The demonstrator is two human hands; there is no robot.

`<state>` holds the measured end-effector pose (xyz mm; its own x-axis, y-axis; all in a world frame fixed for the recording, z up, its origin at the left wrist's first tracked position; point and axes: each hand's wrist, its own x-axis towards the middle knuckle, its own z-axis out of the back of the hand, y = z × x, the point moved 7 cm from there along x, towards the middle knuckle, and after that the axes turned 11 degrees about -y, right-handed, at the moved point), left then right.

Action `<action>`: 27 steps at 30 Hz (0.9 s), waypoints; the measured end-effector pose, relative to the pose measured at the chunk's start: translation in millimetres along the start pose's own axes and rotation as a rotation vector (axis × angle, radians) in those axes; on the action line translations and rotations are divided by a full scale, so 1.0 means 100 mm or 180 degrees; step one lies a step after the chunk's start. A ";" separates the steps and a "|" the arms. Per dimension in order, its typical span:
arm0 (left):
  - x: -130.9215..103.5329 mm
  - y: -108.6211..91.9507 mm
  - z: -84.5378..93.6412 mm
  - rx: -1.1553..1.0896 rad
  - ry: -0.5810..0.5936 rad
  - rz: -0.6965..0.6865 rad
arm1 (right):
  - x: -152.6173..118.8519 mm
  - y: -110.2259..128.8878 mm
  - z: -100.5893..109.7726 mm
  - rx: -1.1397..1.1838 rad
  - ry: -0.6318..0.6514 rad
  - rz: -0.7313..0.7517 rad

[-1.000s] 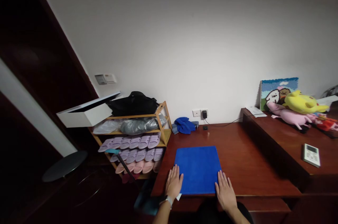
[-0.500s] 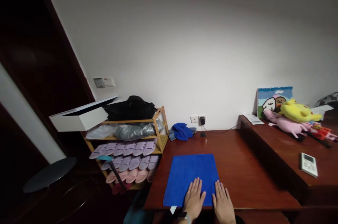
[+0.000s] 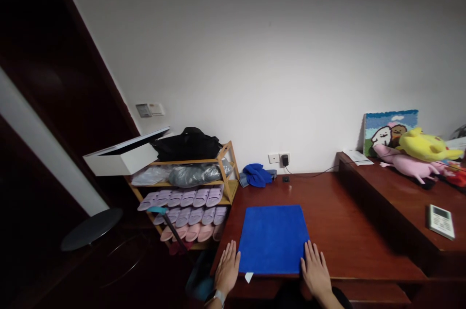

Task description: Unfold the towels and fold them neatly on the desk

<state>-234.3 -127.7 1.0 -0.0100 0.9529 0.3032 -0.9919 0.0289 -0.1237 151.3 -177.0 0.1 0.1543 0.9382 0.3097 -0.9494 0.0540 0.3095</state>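
Note:
A blue cloth (image 3: pixel 274 238) lies flat and spread out on the reddish-brown table (image 3: pixel 349 231), its white tag (image 3: pixel 249 277) hanging over the front edge. My left hand (image 3: pixel 227 265) is open beside the cloth's left edge, fingers stretched forward. A watch is on that wrist. At the cloth's right edge my right hand (image 3: pixel 316 266) rests open, its fingertips close to or on the border. Neither hand holds anything.
Behind the cloth, a crumpled blue cloth (image 3: pixel 257 175) lies near a plugged-in charger (image 3: pixel 285 159). To the left stands a shoe rack (image 3: pixel 227 173) with slippers, a black bag (image 3: pixel 187 146) and a white box (image 3: pixel 120 161). On the right ledge are plush toys (image 3: pixel 424 146) and a white remote-like device (image 3: pixel 441 221).
My left hand has moved left, off the cloth's middle to its left side. My right hand stays by the right edge. The view has shifted slightly left.

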 end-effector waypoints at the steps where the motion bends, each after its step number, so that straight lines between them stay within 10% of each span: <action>1: 0.07 0.03 0.00 0.0036 -0.0028 0.0030 | 0.01 0.05 0.03 -0.0031 -0.0021 -0.0015; 9: 0.65 0.14 0.02 0.0129 -0.0413 0.0142 | 0.00 1.18 -0.09 0.0398 0.0301 0.0254; 14: 0.63 0.21 -0.04 -0.0008 -0.0815 0.0114 | 0.05 1.36 -0.41 0.0424 0.0351 0.0188; 18: 0.62 0.25 -0.07 -0.0067 -0.0905 0.0102 | 0.22 0.94 -0.42 0.0330 0.0237 0.0216; 27: 0.67 0.27 -0.11 -0.0175 -0.1025 0.0106 | 1.07 -1.00 0.11 -0.0233 0.0437 0.0038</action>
<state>-260.0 -60.2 8.0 -0.0906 0.8093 0.5804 -0.9821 0.0240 -0.1868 265.3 -85.5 12.2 0.1088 0.9766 0.1856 -0.9691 0.0626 0.2387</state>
